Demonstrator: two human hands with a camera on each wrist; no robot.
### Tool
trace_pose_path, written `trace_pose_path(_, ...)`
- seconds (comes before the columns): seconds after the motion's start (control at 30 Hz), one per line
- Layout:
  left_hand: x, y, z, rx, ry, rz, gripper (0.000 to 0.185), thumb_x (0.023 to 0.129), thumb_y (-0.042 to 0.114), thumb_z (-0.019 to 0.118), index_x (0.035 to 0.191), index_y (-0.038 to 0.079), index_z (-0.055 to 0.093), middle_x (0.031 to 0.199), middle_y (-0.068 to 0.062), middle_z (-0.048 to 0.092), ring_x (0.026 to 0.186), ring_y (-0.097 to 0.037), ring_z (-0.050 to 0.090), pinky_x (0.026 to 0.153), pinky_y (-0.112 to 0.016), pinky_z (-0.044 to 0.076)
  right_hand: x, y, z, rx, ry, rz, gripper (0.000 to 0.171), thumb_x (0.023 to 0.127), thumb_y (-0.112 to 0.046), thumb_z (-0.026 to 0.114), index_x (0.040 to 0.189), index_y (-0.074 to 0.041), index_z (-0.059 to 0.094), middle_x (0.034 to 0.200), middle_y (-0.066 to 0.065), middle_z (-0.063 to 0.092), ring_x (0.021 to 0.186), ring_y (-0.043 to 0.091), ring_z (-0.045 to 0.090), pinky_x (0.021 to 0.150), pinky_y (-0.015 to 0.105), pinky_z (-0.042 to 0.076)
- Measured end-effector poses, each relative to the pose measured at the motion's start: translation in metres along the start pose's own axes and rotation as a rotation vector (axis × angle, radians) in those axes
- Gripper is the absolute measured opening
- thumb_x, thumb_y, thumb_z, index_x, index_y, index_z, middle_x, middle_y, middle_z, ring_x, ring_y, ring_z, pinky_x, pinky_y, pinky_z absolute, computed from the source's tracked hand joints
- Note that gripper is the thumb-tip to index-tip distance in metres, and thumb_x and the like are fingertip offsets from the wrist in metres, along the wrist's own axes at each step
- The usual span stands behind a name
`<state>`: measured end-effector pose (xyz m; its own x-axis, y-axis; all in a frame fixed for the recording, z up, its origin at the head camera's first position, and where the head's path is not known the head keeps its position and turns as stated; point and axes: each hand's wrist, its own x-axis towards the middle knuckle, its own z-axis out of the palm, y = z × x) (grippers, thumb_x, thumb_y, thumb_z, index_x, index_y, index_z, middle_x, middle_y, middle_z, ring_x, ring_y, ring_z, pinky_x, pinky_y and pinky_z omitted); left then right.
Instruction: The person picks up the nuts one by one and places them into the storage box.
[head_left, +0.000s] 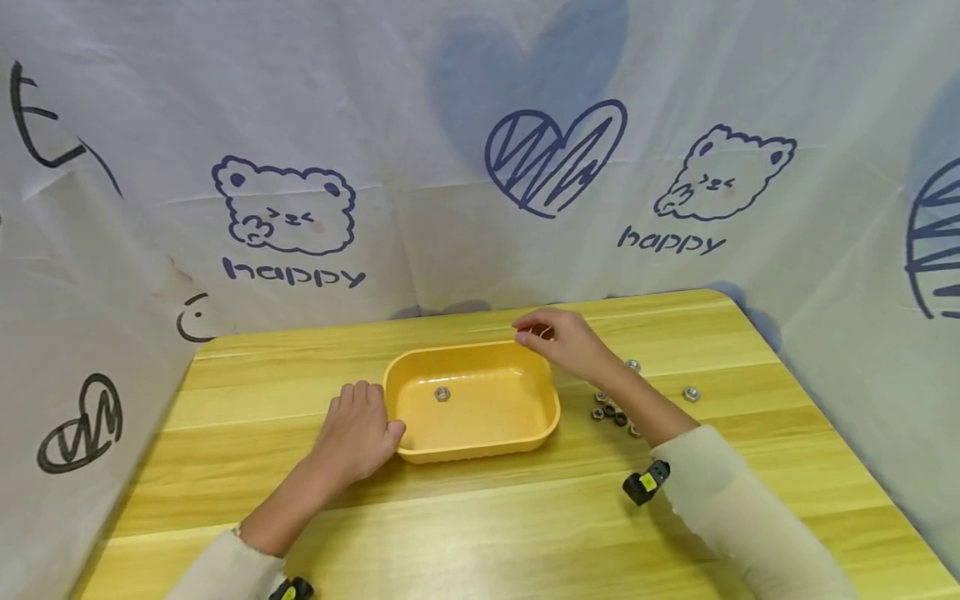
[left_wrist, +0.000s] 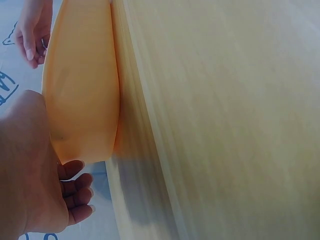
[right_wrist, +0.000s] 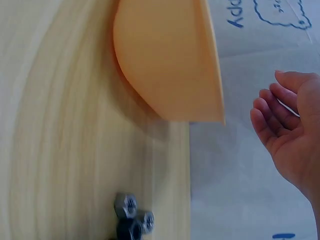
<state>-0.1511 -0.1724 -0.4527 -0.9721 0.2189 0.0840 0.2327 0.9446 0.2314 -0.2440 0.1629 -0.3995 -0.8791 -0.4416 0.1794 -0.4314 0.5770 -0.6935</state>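
Right hand (head_left: pixel 566 340) hovered over the far rim of the yellow tray (head_left: pixel 542 427) mid-table, fingers curled, seemingly pinching a nut, though I couldn't tell. Left hand (head_left: pixel 360 433), relaxed, touched its near-left corner. One nut (head_left: pixel 442 393) lay inside. Placing step; next needs a release over the basin. Loose nuts (head_left: pixel 615 412) waited right.

Resting left hand (head_left: pixel 360 429) against the near-left corner of the yellow tray (head_left: pixel 543 398), one nut (head_left: pixel 442 393) lying inside. Holding right hand (head_left: pixel 558 337) over the tray's far-right corner, fingers curled. Loose nuts (head_left: pixel 613 412) lying toward the table's (head_left: pixel 480 525) right edge.
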Motion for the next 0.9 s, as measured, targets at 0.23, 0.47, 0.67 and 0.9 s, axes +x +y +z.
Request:
trace_pose_path(0.23, 0.002, 0.0, 0.0, -0.009, -0.013, -0.002, 0.025, 0.089, 0.027, 0.051, 0.091, 0.002, 0.048, 0.088, -0.011, 0.043, 0.083, -0.029, 0.035, 0.073, -0.035, 0.027, -0.006, 0.009, -0.019, -0.006, 0.07, 0.035, 0.033, 0.101, -0.022, 0.067, 0.128, -0.005, 0.07, 0.117, 0.013, 0.075, 0.101, 0.026, 0.069, 0.089, 0.041, 0.058)
trace_pose_path(0.47, 0.001, -0.001, 0.002, -0.013, -0.01, -0.004, 0.023, 0.089, 0.026, 0.053, 0.09, 0.003, 0.048, 0.087, -0.011, 0.043, 0.083, -0.028, 0.036, 0.073, -0.035, 0.027, -0.016, 0.024, -0.028, -0.008, 0.098, 0.096, 0.033, 0.101, -0.024, 0.066, 0.129, -0.007, 0.069, 0.118, 0.012, 0.074, 0.103, 0.025, 0.068, 0.087, 0.036, 0.057)
trace_pose_path(0.67, 0.002, 0.0, 0.001, -0.021, -0.006, -0.003, 0.024, 0.089, 0.026, 0.053, 0.09, 0.003, 0.047, 0.087, -0.011, 0.042, 0.083, -0.028, 0.035, 0.074, -0.035, 0.027, -0.024, 0.042, -0.033, -0.062, 0.134, 0.128, 0.035, 0.1, -0.023, 0.067, 0.13, -0.004, 0.068, 0.117, 0.015, 0.073, 0.102, 0.027, 0.067, 0.09, 0.039, 0.057)
trace_pose_path(0.9, 0.001, -0.001, 0.001, -0.012, -0.017, -0.013, 0.024, 0.089, 0.027, 0.052, 0.091, 0.003, 0.048, 0.087, -0.01, 0.042, 0.084, -0.028, 0.035, 0.074, -0.035, 0.027, -0.032, 0.063, -0.039, -0.103, 0.161, 0.163, 0.036, 0.098, -0.017, 0.069, 0.13, 0.001, 0.067, 0.113, 0.018, 0.073, 0.1, 0.029, 0.067, 0.09, 0.042, 0.055)
